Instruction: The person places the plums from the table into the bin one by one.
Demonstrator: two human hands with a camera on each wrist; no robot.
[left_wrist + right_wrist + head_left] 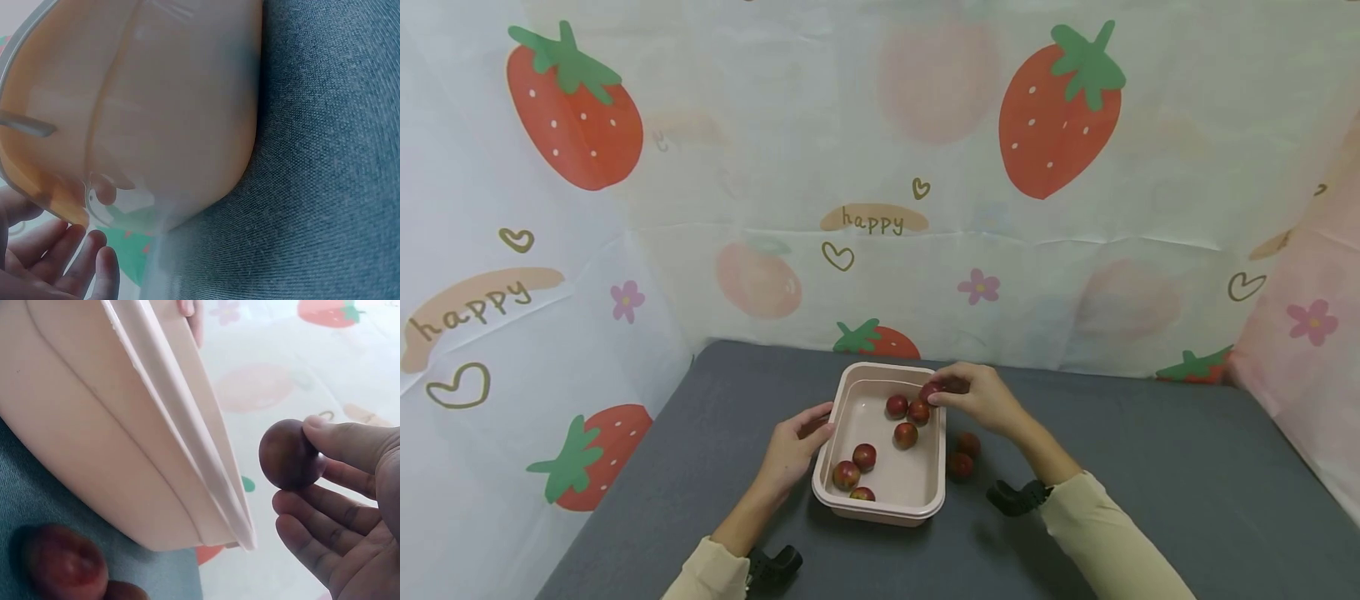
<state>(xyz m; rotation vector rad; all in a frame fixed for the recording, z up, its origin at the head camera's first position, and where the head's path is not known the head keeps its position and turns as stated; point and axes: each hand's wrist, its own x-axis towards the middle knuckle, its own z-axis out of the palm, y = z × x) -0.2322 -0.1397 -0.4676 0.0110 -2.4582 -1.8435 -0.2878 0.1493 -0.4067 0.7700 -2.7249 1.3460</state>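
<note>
A pale pink plastic basin holds several small red plums in two loose groups. My right hand pinches one plum between thumb and fingertips, over the basin's far right corner in the head view. Its thumb and fingers show clearly around that plum in the right wrist view. At the basin's left rim is my left hand, its relaxed fingertips against the outside of the rim. The left wrist view shows those fingers loosely bent beside the basin wall.
Two plums lie on the grey cloth-covered table, just right of the basin. Behind and at both sides hangs a white curtain printed with strawberries. Each wrist wears a black band with a mount.
</note>
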